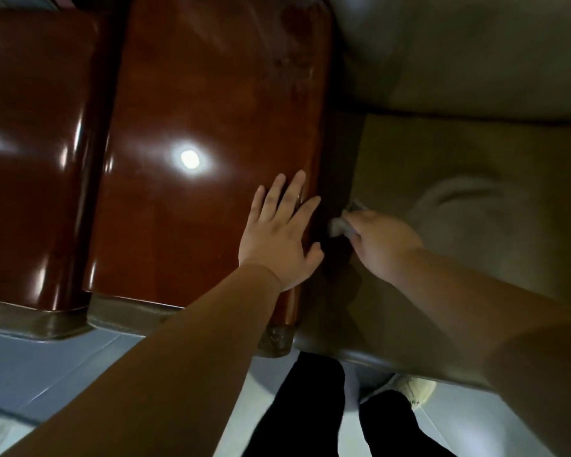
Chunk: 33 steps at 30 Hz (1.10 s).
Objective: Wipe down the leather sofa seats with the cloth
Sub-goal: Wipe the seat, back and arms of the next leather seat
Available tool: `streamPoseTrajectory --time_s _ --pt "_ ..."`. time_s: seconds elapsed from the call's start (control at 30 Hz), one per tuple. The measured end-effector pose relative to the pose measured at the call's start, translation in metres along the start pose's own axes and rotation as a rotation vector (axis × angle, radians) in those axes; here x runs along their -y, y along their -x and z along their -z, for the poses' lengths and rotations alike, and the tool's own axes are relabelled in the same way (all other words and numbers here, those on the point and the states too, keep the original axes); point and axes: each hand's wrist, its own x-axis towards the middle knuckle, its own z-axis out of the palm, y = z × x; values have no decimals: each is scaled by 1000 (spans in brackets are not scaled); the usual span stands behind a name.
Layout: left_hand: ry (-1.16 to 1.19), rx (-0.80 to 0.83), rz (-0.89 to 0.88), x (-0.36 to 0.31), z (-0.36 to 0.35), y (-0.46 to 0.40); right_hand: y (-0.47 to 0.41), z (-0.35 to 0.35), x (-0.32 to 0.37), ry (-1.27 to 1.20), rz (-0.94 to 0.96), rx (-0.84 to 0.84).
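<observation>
glossy brown wooden armrest under the flat, spread left hand; right hand grips the pale cloth in the dark gap beside the tan leather seat.

Your right hand works a narrow dark gap, walled by the wooden armrest; the seat rightward lies open.

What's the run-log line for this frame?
left hand: flat on wooden armrest | right hand: grips cloth at seat cushion edge
</observation>
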Motion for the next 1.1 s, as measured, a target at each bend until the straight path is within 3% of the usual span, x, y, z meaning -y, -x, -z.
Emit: streamPoseTrajectory --time_s 0.1,0.23,0.33,0.7,1.0,1.1 --pt "70 198 0 2 27 7 19 58 16 -81 -113 -44" --pt "375 405 122 11 84 19 53 133 33 -32 -117 -31" --pt "302 440 130 20 145 25 78 183 54 3 -128 -40" --pt "317 81 84 18 371 -7 135 371 133 -40 -185 -225" --pt "310 -30 48 -20 495 -17 169 482 122 54 -58 -356" --pt "295 -119 114 -33 533 -13 187 507 110 51 -11 -383"
